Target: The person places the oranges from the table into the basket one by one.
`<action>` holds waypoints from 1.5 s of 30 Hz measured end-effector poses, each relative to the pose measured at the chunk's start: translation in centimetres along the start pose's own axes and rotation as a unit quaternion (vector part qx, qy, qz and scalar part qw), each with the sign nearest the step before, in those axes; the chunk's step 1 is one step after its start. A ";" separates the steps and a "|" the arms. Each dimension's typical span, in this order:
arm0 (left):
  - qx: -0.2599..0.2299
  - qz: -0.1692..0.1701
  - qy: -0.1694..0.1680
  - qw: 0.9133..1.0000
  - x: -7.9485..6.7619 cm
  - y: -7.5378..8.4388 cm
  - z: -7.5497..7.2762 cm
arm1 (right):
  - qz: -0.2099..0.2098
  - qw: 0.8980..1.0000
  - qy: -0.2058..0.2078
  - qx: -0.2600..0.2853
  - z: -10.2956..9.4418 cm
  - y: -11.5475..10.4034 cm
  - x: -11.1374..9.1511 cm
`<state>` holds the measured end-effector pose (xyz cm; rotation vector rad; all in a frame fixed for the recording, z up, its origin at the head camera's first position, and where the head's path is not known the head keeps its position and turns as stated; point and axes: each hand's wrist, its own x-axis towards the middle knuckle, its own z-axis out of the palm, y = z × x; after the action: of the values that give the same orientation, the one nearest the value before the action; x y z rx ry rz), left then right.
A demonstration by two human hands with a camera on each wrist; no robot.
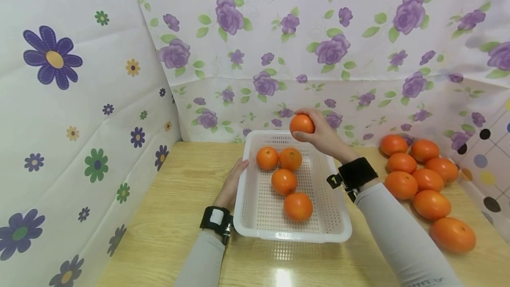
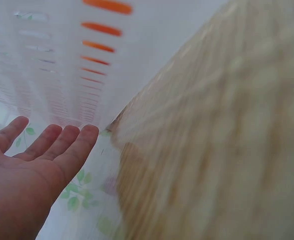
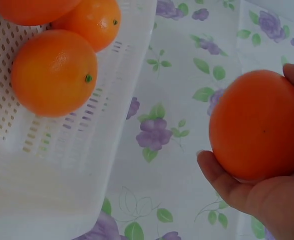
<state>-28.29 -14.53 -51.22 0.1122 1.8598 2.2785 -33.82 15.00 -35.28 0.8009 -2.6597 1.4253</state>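
A white plastic basket with perforated walls stands on the wooden table, with several oranges lying in it. Above its far right edge, my right hand grips another orange. The right wrist view shows that held orange between thumb and fingers, apart from the basket. On the basket's left side, my left hand touches the wall near the rim. Seen from the left wrist, the left hand has its fingers fairly straight along the perforated wall.
Several more oranges lie grouped on the right side of the table. Behind the table hangs a white cloth with purple flowers. Another flowered sheet covers the left side.
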 end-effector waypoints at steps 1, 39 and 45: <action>-0.001 0.000 -0.001 1.000 0.0 0.0 0.0 | 0.001 1.000 -0.010 -0.005 0.0 0.0 0.0; -0.003 0.000 -0.010 1.000 -0.1 0.1 -0.1 | 0.093 0.945 -0.289 -0.126 2.3 2.1 -0.7; -0.004 0.000 -0.007 1.000 -0.1 0.1 0.0 | 0.120 0.937 -0.294 -0.144 3.1 2.6 -0.7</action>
<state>-28.17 -14.55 -51.13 0.1268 1.8432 2.2783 -33.66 14.08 -39.22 1.0278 -3.4076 0.8757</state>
